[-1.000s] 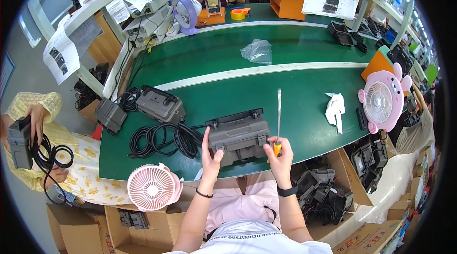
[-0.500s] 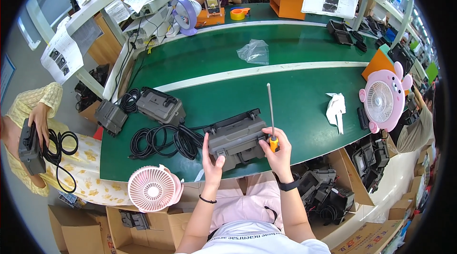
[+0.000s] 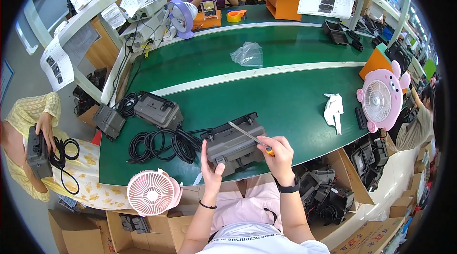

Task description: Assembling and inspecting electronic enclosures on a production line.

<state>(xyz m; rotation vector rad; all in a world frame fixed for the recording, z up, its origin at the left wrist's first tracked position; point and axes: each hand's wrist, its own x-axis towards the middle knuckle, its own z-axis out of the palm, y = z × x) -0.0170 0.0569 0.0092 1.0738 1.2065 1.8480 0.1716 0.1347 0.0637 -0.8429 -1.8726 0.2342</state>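
Observation:
A dark grey plastic case with latches lies at the green table's near edge. My left hand grips its left side, fingers along the end and thumb at the front. My right hand is closed round a screwdriver with a yellow-orange handle, just off the case's right end. The metal shaft slants up and left over the case lid; I cannot tell whether the tip touches it. Left of the case lies a coiled black cable, one strand running toward the case.
Two more grey cases stand at left. A small pink fan is at the near edge, a pink rabbit-shaped fan at right. White tissue and a clear bag lie on the table. A co-worker holds a case at far left.
The screwdriver has tipped from nearly upright to a slant leftward across the case lid, as my right hand turned. My left hand keeps its place on the case. The whole view shifted slightly.

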